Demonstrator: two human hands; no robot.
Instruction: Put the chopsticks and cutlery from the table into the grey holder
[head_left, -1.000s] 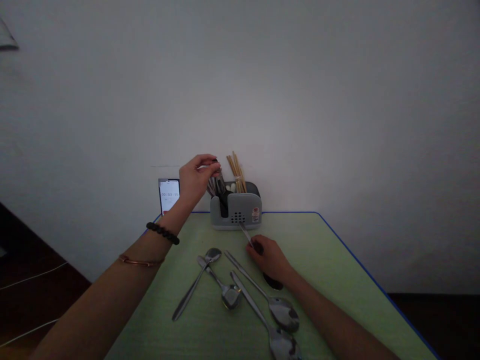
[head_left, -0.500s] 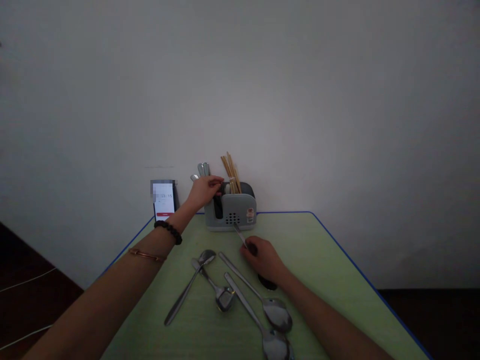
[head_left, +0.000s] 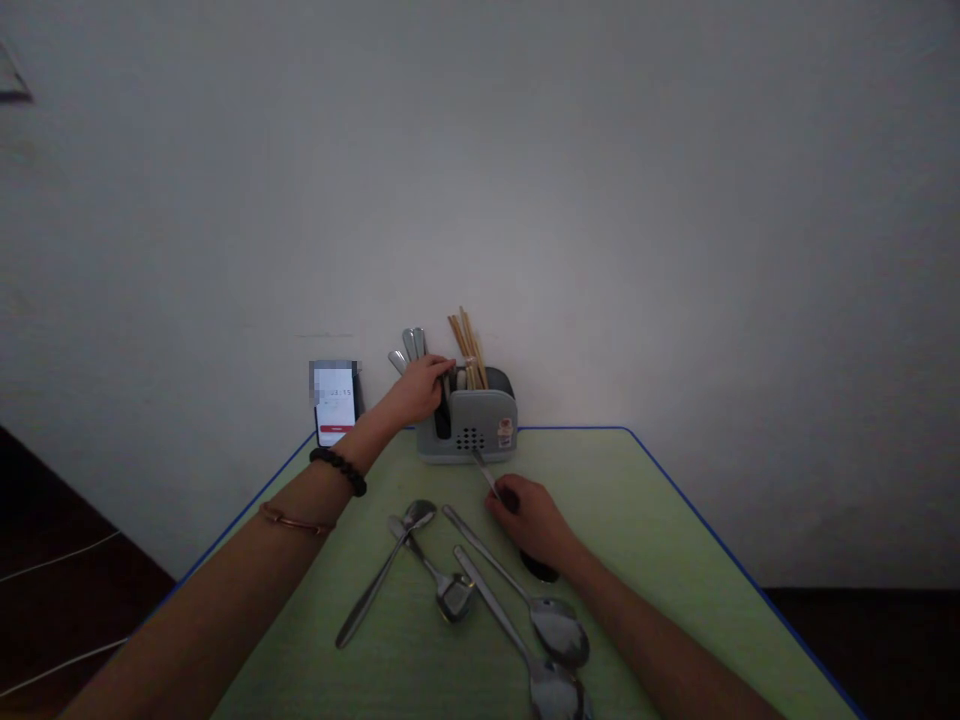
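My left hand [head_left: 420, 388] reaches to the grey cutlery holder [head_left: 487, 425] at the table's far edge. Its fingers are closed at the top of the holder, and whatever they grip is hidden. Metal handles [head_left: 411, 343] rise from the holder behind that hand, and wooden chopsticks [head_left: 470, 345] stand to its right. On the table, my right hand [head_left: 536, 515] is closed around a metal spoon [head_left: 486, 470]. The spoon's handle points toward the holder, with a dark bowl showing beneath the hand. Two large spoons [head_left: 559, 630] lie nearer me.
Left of the large spoons, a long-handled spoon [head_left: 367, 590] crosses a square-bowled spoon [head_left: 454, 597]. A lit phone [head_left: 335, 405] stands upright at the far left. The green table [head_left: 630, 520] has a blue edge and meets a plain wall [head_left: 600, 250].
The view has shifted slightly, so everything sits a little further right in the picture. Both hands stay in nearly the same places, left at the holder and right on the spoon.
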